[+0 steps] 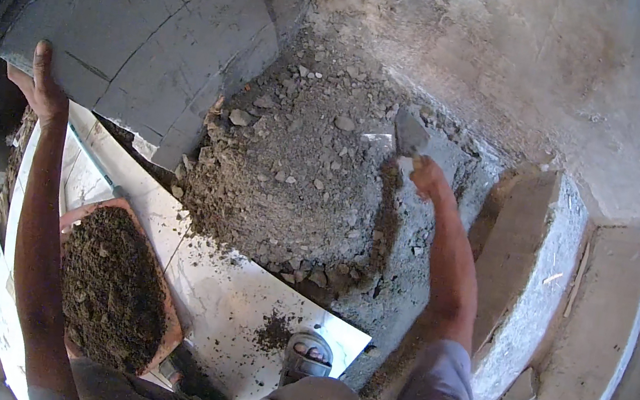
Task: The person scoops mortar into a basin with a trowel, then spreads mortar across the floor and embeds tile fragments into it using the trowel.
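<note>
My right hand (427, 176) is closed around the handle of a trowel (411, 134). Its grey blade lies over the far right side of a heap of rubble and dirt (300, 164). At the far left, my left hand (42, 91) holds the lower edge of a large grey slab-like panel (173, 21), thumb up against it and the other fingers partly hidden. Below that arm, an orange-red pan (171, 302) filled with dark, crumbly soil (113, 285) sits on pale tiles (216, 284).
Concrete steps (515, 254) run down the right side. A rough plastered wall (538, 67) rises behind the heap. A sandalled foot (309, 354) stands on the tiles near spilled soil (274, 331). A thin greenish rod (91, 156) lies by the pan.
</note>
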Demonstrator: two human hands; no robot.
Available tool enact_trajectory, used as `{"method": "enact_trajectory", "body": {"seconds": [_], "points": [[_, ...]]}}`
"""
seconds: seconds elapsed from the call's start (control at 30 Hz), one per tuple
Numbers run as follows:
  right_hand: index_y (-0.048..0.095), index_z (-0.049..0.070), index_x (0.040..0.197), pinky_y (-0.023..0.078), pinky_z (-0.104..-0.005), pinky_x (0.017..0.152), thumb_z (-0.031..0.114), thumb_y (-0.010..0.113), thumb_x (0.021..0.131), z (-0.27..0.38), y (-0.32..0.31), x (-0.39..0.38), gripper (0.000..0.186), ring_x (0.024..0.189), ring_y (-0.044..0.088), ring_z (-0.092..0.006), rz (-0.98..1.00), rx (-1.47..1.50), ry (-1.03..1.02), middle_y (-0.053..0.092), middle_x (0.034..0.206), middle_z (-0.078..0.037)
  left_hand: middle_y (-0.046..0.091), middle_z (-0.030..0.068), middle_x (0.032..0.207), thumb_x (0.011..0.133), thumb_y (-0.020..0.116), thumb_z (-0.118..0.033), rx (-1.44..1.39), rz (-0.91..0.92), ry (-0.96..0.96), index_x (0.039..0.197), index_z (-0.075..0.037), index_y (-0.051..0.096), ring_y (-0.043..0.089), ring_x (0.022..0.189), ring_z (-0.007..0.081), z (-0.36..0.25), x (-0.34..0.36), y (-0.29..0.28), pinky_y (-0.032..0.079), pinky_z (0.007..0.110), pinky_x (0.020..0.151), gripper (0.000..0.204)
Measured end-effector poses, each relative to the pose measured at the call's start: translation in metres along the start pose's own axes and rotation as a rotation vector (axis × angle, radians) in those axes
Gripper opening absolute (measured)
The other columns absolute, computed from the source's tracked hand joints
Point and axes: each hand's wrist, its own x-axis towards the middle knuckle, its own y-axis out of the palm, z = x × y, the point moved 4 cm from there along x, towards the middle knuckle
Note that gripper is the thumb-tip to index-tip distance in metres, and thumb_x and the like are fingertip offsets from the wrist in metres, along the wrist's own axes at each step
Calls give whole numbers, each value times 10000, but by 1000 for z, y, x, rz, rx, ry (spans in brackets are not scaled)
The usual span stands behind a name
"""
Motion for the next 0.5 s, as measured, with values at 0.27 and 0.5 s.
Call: {"method": "enact_trajectory", "body": {"seconds": [0.27, 0.5], "points": [[249, 98, 1296, 434, -506, 714, 89, 503, 709, 98, 81, -83, 640, 795, 550, -435, 95, -515, -506, 557, 852, -300, 332, 181, 1213, 756, 632, -277, 115, -28, -22, 1256, -3, 180, 373, 1074, 259, 4, 2, -9, 303, 373, 938, 727], [202, 217, 1319, 456, -495, 671, 127, 529, 714, 85, 50, -101, 693, 745, 561, -428, -108, -451, -613, 577, 821, -263, 331, 165, 1184, 728, 656, -313, 435, 21, 305, 1261, 7, 202, 367, 1069, 253, 11, 5, -17, 288, 362, 935, 770]]}}
